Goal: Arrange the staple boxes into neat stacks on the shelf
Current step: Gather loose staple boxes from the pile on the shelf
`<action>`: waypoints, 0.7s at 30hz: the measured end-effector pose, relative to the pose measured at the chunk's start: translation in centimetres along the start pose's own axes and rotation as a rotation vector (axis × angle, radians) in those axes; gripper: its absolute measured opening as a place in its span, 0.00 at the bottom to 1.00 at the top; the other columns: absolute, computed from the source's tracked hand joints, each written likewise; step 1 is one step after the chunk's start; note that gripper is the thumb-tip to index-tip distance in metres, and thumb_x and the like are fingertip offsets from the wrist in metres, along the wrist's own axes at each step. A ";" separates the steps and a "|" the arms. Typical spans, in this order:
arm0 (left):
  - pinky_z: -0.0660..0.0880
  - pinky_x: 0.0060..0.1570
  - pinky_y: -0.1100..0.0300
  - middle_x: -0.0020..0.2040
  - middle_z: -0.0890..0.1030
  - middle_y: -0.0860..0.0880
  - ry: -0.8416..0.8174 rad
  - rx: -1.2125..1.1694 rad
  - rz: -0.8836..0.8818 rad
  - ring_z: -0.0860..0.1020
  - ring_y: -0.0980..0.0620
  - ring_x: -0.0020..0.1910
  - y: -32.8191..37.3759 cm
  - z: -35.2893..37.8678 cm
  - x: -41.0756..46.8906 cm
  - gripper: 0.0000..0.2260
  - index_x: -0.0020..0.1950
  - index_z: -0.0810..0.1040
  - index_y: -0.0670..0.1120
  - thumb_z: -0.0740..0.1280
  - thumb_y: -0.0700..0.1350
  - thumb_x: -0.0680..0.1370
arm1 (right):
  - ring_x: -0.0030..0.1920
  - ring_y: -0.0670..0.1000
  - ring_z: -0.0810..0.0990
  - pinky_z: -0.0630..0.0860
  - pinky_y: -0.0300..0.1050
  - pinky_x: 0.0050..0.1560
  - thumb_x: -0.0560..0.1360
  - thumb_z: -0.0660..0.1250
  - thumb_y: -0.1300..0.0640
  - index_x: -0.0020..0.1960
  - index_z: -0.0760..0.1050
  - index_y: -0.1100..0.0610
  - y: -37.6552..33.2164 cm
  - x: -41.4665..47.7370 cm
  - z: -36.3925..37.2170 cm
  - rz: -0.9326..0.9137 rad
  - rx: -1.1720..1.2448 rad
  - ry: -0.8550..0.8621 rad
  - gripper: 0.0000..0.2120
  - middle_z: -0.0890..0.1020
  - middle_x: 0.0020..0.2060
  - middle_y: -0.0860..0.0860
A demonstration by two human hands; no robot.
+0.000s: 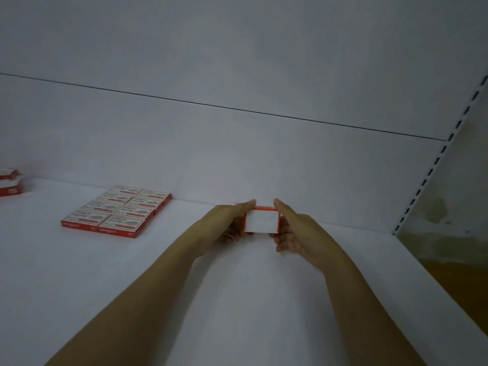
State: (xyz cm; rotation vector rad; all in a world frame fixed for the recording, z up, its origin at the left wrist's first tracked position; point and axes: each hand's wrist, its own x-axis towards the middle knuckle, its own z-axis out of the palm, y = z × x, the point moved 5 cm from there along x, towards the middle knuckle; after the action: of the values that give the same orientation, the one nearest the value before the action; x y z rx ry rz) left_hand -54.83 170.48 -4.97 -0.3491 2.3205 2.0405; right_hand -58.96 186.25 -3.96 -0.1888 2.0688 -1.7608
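Both of your arms reach across the white shelf (237, 299), and you hold a single staple box (261, 220) between your hands, right of centre and near the back panel (237, 143). Your left hand (232, 223) grips the box's left end, thumb laid along its top corner and fingers curled below. Your right hand (293, 231) grips the right end in the same way, thumb pointing up at the top right corner. The box shows a plain white face framed by red edges, turned toward you. Whether its lower edge touches the shelf cannot be told.

Well to the left, a block of eight staple boxes (118, 210) lies flat on the shelf, two across and four deep, the boxes touching one another, with the far end of the block against the back panel. At the far left edge of the view, two more staple boxes (9, 182) sit one on top of the other, partly cut off.

On the right, a slotted upright (435, 159) runs along the end of the shelf.
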 end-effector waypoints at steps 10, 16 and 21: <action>0.75 0.60 0.53 0.55 0.81 0.39 -0.271 -0.261 0.153 0.80 0.46 0.53 0.8 0.5 0.4 0.19 0.62 0.75 0.40 0.70 0.33 0.72 | 0.51 0.52 0.83 0.79 0.44 0.53 0.71 0.71 0.56 0.56 0.78 0.59 -2.5 -1.4 -1.1 -0.386 0.123 0.019 0.14 0.83 0.49 0.55; 0.77 0.56 0.57 0.56 0.82 0.45 -0.345 -0.189 0.266 0.80 0.47 0.55 1.0 1.5 -0.2 0.21 0.59 0.78 0.43 0.67 0.26 0.70 | 0.48 0.44 0.79 0.77 0.34 0.47 0.65 0.76 0.60 0.59 0.76 0.49 -3.2 -3.4 1.0 -0.580 -0.259 0.033 0.24 0.77 0.53 0.46; 0.77 0.58 0.53 0.56 0.81 0.45 -0.281 -0.155 0.311 0.80 0.48 0.55 0.9 1.1 0.1 0.22 0.59 0.78 0.43 0.65 0.24 0.70 | 0.47 0.42 0.77 0.78 0.37 0.49 0.66 0.76 0.62 0.60 0.75 0.50 -3.0 -3.8 2.4 -0.735 -0.412 0.062 0.25 0.73 0.54 0.44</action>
State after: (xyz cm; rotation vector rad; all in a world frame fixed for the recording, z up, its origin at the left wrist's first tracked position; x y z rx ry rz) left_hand -55.20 171.68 -4.25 0.2988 2.1621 2.2329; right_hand -55.05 184.85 -0.50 -1.1516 2.5910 -1.6614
